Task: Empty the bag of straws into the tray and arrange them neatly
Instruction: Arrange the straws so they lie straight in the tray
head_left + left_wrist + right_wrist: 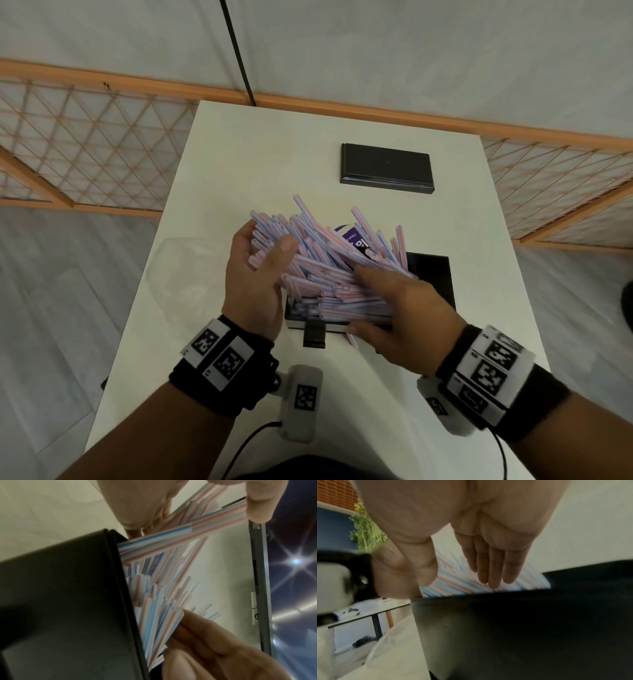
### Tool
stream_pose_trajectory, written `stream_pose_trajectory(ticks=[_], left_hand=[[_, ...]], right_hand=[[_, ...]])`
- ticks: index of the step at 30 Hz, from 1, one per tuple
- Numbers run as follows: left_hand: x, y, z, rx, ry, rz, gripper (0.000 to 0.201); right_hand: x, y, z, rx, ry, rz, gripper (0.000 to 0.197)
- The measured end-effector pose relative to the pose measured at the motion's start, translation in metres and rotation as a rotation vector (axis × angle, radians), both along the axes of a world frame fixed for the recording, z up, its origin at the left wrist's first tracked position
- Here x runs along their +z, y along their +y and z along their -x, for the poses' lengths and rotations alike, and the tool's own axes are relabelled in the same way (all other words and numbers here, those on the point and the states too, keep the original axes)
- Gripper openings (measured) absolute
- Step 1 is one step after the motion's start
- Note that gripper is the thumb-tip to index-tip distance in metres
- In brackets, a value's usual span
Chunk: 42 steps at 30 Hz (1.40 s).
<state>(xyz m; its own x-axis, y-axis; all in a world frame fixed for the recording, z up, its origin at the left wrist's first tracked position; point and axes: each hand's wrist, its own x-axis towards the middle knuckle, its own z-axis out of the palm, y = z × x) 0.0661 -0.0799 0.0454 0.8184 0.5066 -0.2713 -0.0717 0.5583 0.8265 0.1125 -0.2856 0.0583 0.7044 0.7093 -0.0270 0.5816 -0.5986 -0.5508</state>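
A heap of pink-and-blue striped straws (325,263) lies criss-crossed over the black tray (435,274) in the middle of the white table. My left hand (270,240) cups the straws' left ends, thumb curled over the top and fingers behind them (197,635). My right hand (359,298) lies flat on the near right of the heap with straight fingers (488,568) and its thumb along the tray's near side. A purple label card (356,240) shows among the straws. The tray's dark wall (68,601) (505,628) fills both wrist views, straws (154,545) (453,585) poking over it.
The empty clear plastic bag (178,267) lies on the table left of my left hand. A black rectangular lid or second tray (385,168) sits further back. A small black piece (313,335) juts from the tray's near edge. Table edges run close on both sides.
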Motion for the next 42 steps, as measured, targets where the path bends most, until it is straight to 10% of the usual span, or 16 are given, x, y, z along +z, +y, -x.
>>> stream_pose_trajectory(ticks=[5, 10, 12, 23, 31, 42], left_hand=[[0.000, 0.001, 0.002, -0.051, 0.046, 0.033, 0.144], [0.001, 0.009, -0.009, -0.184, -0.004, 0.076, 0.135], [0.006, 0.010, -0.014, -0.212, -0.002, 0.065, 0.131], [0.006, 0.012, -0.017, -0.363, -0.068, -0.234, 0.079], [-0.001, 0.008, -0.028, -0.371, -0.099, 0.018, 0.018], [0.001, 0.019, -0.015, -0.134, -0.048, 0.139, 0.064]], right_hand=[[0.016, -0.036, 0.004, -0.224, -0.143, 0.019, 0.031], [0.022, -0.040, -0.027, -0.327, 0.049, 0.359, 0.130], [0.020, -0.022, -0.027, -0.206, 0.003, 0.470, 0.139], [-0.011, 0.025, 0.002, -0.185, 0.109, 0.053, 0.096], [-0.030, 0.064, 0.022, -0.282, -0.037, 0.004, 0.089], [-0.005, 0.043, 0.013, -0.188, -0.003, -0.099, 0.100]])
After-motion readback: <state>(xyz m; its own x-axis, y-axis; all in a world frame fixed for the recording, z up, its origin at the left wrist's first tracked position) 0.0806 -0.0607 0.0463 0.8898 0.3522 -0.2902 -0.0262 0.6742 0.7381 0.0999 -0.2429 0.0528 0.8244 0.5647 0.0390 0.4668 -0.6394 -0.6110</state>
